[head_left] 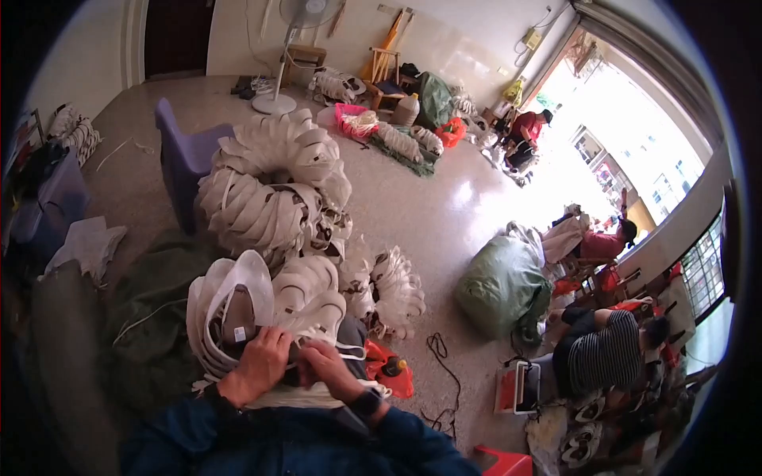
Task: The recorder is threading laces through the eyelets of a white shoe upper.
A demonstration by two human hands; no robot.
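Cream shoe uppers [262,278] lie nested together on my lap, with a brown insole-like lining and a small white label showing in the front one. My left hand [264,361] is closed on the edge of an upper just below that lining. Close beside it, my right hand [327,369] has its fingers pinched together; what sits in them is hidden. A white lace [349,347] runs out near the right fingers. More uppers [311,297] are stacked directly beyond both hands.
Big coiled bundles of uppers [290,155] stand ahead, next to a purple chair [186,151]. A green sack [500,278] sits at right, near a person in a striped shirt [607,357]. An orange-red bag [397,381] and a black cord [444,369] lie right of my lap.
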